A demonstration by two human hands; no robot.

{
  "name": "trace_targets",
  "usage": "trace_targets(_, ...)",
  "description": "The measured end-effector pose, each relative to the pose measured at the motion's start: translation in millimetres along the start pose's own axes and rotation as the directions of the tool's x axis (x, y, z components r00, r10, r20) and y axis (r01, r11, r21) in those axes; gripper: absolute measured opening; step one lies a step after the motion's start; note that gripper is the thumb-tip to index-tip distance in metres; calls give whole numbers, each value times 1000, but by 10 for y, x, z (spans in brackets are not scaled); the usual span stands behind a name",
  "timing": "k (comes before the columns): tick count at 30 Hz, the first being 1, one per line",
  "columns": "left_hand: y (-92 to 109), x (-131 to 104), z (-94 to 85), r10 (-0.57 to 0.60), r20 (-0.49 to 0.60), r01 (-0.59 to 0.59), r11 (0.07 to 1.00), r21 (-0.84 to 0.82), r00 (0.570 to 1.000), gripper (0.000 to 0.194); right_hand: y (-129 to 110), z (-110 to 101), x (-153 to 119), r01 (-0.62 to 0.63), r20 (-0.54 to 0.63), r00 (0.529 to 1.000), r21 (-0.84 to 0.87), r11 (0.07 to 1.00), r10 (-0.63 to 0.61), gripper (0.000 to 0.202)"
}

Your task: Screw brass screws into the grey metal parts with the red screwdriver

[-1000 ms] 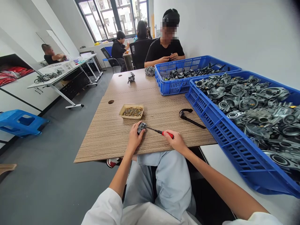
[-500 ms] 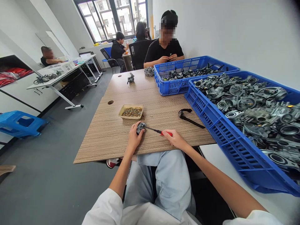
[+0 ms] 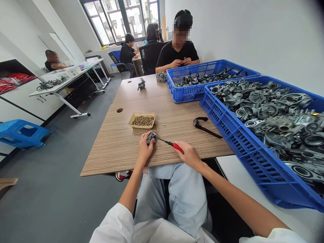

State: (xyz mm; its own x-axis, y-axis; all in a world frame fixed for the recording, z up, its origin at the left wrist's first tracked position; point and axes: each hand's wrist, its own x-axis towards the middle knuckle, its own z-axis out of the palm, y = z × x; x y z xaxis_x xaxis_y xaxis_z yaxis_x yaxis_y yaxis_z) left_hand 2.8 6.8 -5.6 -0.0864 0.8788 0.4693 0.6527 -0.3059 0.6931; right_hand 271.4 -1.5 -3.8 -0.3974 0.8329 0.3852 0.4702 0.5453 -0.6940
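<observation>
My left hand (image 3: pixel 145 147) is closed around a small grey metal part (image 3: pixel 151 137), held at the table near its front edge. In my right hand (image 3: pixel 189 154) is a screwdriver (image 3: pixel 178 147) with a red handle, gripped at the handle's end. Its dark shaft points left, and the tip meets the metal part or sits right beside it; the exact contact is too small to make out. Just beyond my left hand stands a cream tray (image 3: pixel 131 123) full of small brass-coloured screws. One loose screw (image 3: pixel 163 125) lies to the tray's right.
A black wristwatch (image 3: pixel 208 129) lies on the wooden table (image 3: pixel 106 145). To the right, a blue crate (image 3: pixel 243 148) holds many metal castings; another blue crate (image 3: pixel 181 96) stands behind it. Further back are a metal assembly (image 3: pixel 141 84) and a seated co-worker (image 3: pixel 177 55).
My right hand has shifted its grip on the screwdriver, showing more of the red handle, which tilts more steeply. The metal part has turned or moved slightly left in my left hand.
</observation>
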Motion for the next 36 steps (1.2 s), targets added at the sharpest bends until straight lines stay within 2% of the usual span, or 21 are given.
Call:
trace_targets(7, -5, -10, 10, 4, 8, -4, 1000, 17, 1000, 40, -53, -30, 35, -179, -13, 983, 78, 981, 181, 19)
trace_targets(11, -9, -10, 13, 4, 10, -4, 1000, 24, 1000, 40, -87, -56, 54, -194, 36, 981, 98, 976, 192, 24)
trace_targets(17, -4, -14, 20, 5, 14, -6, 999, 38, 1000, 40, -103, -53, 68, -213, 27, 977, 122, 969, 211, 25)
trace_targets(20, 15, -23, 26, -8, 2, 8, 999, 33, 1000, 54, -98, -65, 80, -212, -13, 976, 163, 964, 217, 26)
trace_targets(23, 38, -33, 29, -77, -21, 77, 997, 7, 997, 69, -85, -83, 90, -209, -71, 972, 196, 958, 226, 29)
trace_targets(32, 55, -16, 18, -155, -65, 153, 988, -33, 986, 44, -65, -117, 102, -201, -158, 957, 247, 948, 244, 32)
trace_targets(36, 47, -27, 30, -135, -86, 136, 991, 8, 987, 47, -39, -117, 126, -232, -205, 933, 290, 929, 297, 36)
